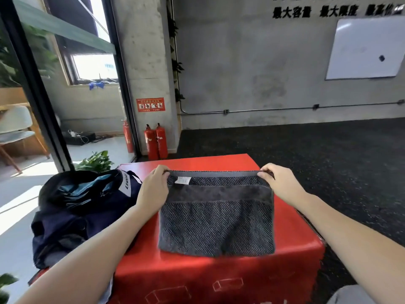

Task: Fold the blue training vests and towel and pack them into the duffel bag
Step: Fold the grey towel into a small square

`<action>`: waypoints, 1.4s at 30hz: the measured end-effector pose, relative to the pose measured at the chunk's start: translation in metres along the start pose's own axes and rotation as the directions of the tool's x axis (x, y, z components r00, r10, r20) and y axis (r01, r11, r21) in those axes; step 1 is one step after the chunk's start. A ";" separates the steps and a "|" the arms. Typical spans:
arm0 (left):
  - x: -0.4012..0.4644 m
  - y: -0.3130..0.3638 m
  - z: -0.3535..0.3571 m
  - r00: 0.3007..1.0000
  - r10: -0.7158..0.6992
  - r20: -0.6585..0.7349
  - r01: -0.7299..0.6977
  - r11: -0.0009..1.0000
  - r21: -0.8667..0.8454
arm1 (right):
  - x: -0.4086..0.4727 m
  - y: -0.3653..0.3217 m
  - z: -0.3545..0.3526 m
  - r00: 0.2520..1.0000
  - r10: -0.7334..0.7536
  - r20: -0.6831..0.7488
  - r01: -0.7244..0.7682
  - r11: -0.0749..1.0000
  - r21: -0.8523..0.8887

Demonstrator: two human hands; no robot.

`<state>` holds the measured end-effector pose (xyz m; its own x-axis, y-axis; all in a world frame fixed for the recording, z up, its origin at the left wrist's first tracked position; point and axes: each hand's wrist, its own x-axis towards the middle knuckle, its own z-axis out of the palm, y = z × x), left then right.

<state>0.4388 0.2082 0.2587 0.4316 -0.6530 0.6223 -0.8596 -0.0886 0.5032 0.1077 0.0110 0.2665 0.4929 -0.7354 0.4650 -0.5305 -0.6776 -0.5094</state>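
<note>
Pinching the far edge of the towel, the left hand held its 10 o'clock corner and the right hand its 2 o'clock corner, fingers curled over the hem. The towel was dark grey, folded, and lay flat on the red counter, with a white tag near the left hand. At 9 o'clock of the towel sat the open navy bag, touching the left forearm, with blue cloth showing inside. Two extinguishers stood at 12 o'clock on the floor.
</note>
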 end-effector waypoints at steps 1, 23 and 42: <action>0.015 -0.010 0.012 1.000 0.000 0.011 0.000 1.000 0.011 | 0.017 0.007 0.009 1.000 0.007 0.017 -0.006 1.000 -0.008; 0.144 -0.184 0.235 0.782 -0.226 0.581 0.053 0.953 0.300 | 0.188 0.164 0.212 0.869 0.102 0.483 -0.014 0.983 -0.183; 0.206 -0.211 0.255 0.633 -0.231 0.739 0.031 0.961 0.274 | 0.245 0.178 0.231 0.793 0.090 0.602 0.048 0.977 -0.210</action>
<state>0.6392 -0.0994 0.1283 0.2697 -0.9486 -0.1655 -0.8878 -0.3115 0.3387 0.2933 -0.2886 0.1224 0.7585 -0.6418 -0.1130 -0.6388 -0.6982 -0.3232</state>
